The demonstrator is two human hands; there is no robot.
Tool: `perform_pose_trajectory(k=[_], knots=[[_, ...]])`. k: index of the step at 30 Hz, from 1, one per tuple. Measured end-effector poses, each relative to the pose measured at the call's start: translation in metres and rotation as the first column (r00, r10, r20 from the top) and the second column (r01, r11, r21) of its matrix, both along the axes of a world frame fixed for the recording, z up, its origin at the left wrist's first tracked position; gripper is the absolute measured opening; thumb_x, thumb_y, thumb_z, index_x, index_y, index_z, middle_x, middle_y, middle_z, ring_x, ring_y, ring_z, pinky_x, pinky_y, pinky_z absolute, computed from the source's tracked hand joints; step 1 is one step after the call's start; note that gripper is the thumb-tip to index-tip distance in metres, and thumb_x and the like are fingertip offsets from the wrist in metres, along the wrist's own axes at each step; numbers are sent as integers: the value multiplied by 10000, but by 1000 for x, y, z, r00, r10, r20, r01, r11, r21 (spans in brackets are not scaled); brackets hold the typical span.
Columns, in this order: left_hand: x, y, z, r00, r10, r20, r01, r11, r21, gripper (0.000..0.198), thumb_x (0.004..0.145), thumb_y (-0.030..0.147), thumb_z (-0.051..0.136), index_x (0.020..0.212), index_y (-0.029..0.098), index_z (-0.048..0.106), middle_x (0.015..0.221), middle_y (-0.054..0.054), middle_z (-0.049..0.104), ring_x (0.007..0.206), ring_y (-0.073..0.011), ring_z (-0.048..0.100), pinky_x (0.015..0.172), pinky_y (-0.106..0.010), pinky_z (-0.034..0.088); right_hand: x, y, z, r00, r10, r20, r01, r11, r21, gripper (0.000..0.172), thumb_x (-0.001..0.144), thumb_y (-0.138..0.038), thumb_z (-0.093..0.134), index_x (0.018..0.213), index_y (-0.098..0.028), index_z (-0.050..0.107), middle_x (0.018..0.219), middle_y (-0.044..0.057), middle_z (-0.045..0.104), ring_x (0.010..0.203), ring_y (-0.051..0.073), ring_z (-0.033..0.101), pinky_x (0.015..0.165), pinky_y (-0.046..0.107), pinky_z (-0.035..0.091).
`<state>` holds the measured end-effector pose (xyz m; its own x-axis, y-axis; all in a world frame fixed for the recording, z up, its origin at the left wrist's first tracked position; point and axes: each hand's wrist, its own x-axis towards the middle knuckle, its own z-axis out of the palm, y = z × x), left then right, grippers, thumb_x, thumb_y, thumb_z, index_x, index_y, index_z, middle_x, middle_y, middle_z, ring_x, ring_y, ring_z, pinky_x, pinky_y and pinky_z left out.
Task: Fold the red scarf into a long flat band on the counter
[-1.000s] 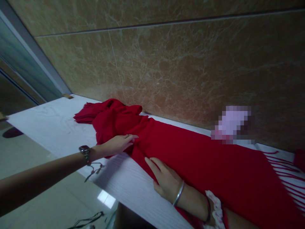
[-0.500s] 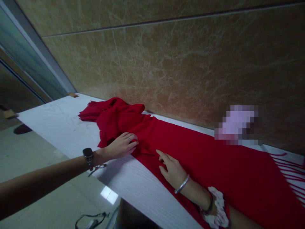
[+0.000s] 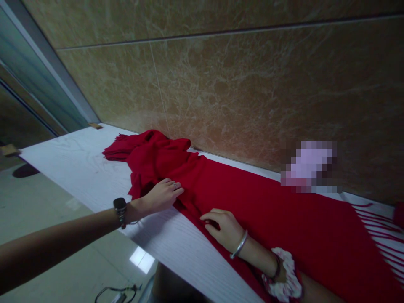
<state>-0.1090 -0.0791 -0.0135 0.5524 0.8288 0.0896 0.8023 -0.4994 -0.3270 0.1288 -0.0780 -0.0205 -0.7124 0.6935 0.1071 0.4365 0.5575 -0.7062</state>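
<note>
Where right hand lay flat before, fingers now curl on near edge of scarf, spread along table, likely gathering it, grip unclear; left hand open, flat on bunched end.

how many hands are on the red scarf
2. The left hand rests flat on the bunched part of the red scarf. The right hand lies on its flat stretch near the white table's front edge, fingers curled. No other hands show.
</note>
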Motion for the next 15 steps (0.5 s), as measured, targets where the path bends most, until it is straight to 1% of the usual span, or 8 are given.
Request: perform_pose_trajectory(k=[3,5,7,9,10,11,13,15], knots=[[-13,-6,16,999,45,6,-45,999,1,195,721,61,481,841,164,596,864,-59,619,798,-185,568,770,-311,398,3,-1,-3,1000,14,-23,-15,1000,-21,257,699,-53,538,861,-187,687,780,22,680,712,131,612,676,246,482],[-25,-12,28,994,91,57,-89,995,-38,198,688,43,467,789,169,583,861,-52,605,796,-179,560,749,-292,407,5,-4,-7,996,69,-57,-71,997,-37,242,714,-78,537,867,-198,682,804,22,683,741,131,616,730,263,480],[-38,-21,37,987,114,110,-97,984,-153,207,653,20,447,729,175,562,826,-34,590,751,-155,552,689,-247,413,8,-8,-10,984,160,-80,-163,986,-40,208,735,-128,550,880,-207,675,857,25,684,815,140,618,885,337,427],[-49,-31,40,989,82,125,-40,949,-312,240,629,-10,420,693,182,548,781,-15,582,692,-132,543,634,-214,408,11,-12,-10,965,253,-63,-257,965,-47,215,753,-200,568,948,-207,659,942,43,675,922,162,603,1017,437,284],[-52,-36,40,992,43,122,8,922,-387,262,620,-25,410,688,185,550,775,-11,587,684,-128,544,629,-207,408,13,-14,-9,956,289,-43,-291,955,-55,265,766,-237,567,1020,-205,636,1008,58,659,984,173,583,1045,472,215],[-55,-40,39,993,0,117,52,894,-444,278,615,-36,405,688,186,556,783,-12,596,698,-130,550,640,-207,412,14,-15,-8,948,316,-16,-317,946,-65,336,782,-269,554,1109,-201,592,1095,78,628,1053,183,551,1056,491,172],[-56,-45,35,993,-54,103,99,858,-504,293,616,-47,407,689,186,569,813,-21,615,724,-139,560,665,-215,422,16,-17,-4,934,354,51,-350,934,-68,474,821,-319,504,1274,-189,452,1281,114,507,1198,198,436,1064,499,143],[-53,-43,33,994,-67,92,104,861,-498,282,642,-34,418,709,185,582,842,-31,622,729,-146,566,680,-227,432,17,-17,-1,915,372,159,-370,928,-41,548,846,-370,462,1352,-195,340,1400,117,363,1303,223,275,1063,513,130]])
